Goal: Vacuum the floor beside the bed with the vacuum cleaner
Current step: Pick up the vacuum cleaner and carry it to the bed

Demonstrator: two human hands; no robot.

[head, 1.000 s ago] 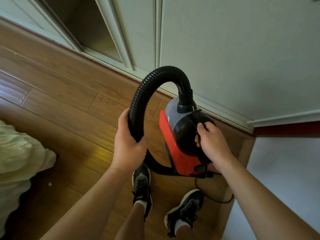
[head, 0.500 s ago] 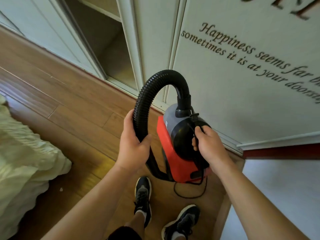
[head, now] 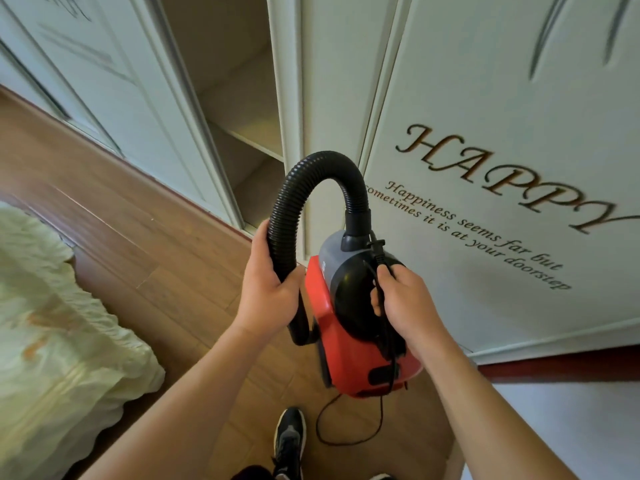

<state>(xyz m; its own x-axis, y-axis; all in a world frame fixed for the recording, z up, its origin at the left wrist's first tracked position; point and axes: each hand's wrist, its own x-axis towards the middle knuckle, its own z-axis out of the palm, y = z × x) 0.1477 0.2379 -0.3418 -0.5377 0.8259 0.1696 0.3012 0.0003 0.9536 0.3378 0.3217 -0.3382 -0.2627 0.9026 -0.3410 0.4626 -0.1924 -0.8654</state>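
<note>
The left hand (head: 270, 299) wraps around the ribbed black hose (head: 322, 164), fingers and thumb closed about it low on its left run, at centre frame. The right hand (head: 405, 299) curls over the black rear of the vacuum cleaner (head: 349, 355), pinching the cord (head: 391, 372) just below its plug (head: 376, 247). The small red and grey body hangs in the air between the two hands, clear of the wooden floor (head: 145, 237).

Being carried this way, the machine looks light and compact. Its shell is rigid, so the rear is the firm place to hold. The hose is springy and bends into an arch, so I judge it will steer best if it is gripped nearer its free end. The loose cord loops down toward a black shoe (head: 289, 441) and could snag a foot.

The right palm covers any handle or switch. The hose's lower end passes behind the left wrist, so the nozzle cannot be seen. The bed (head: 62, 323) is cut off at the left edge, showing only pale rumpled bedding. The lettered wardrobe door (head: 485, 81) fills the upper right.
</note>
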